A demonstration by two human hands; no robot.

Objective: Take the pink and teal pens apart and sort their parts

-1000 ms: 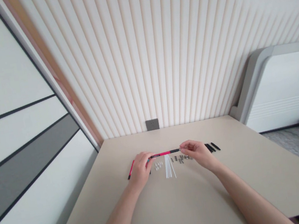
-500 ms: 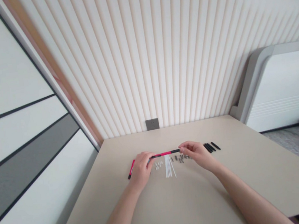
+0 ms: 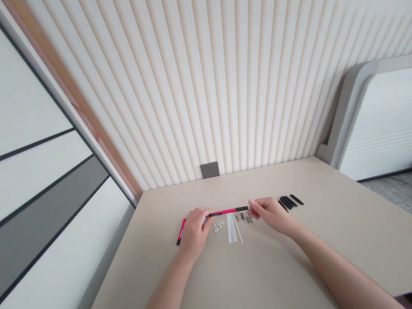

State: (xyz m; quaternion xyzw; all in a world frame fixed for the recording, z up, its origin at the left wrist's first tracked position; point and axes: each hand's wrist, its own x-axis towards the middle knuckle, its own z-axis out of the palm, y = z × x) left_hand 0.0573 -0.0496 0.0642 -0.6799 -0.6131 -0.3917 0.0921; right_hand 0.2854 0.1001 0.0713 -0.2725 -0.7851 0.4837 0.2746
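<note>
My left hand (image 3: 194, 228) is closed round the left end of a red and black pen (image 3: 227, 211) held level just above the beige table (image 3: 247, 277). My right hand (image 3: 271, 213) pinches at the pen's right, black tip; whether a small part sits between those fingers I cannot make out. Under the pen lie thin white refill tubes (image 3: 232, 227), small white pieces (image 3: 217, 225) and small dark parts (image 3: 243, 217). A second red pen (image 3: 181, 231) lies left of my left hand.
Several black pen caps (image 3: 289, 201) lie in a row right of my right hand. A grey wall socket (image 3: 209, 170) sits on the ribbed wall behind the table. A white and grey unit (image 3: 390, 116) stands at the right.
My right hand has dropped slightly and closed in on the pen's black tip. The left hand and the pen have barely moved.
</note>
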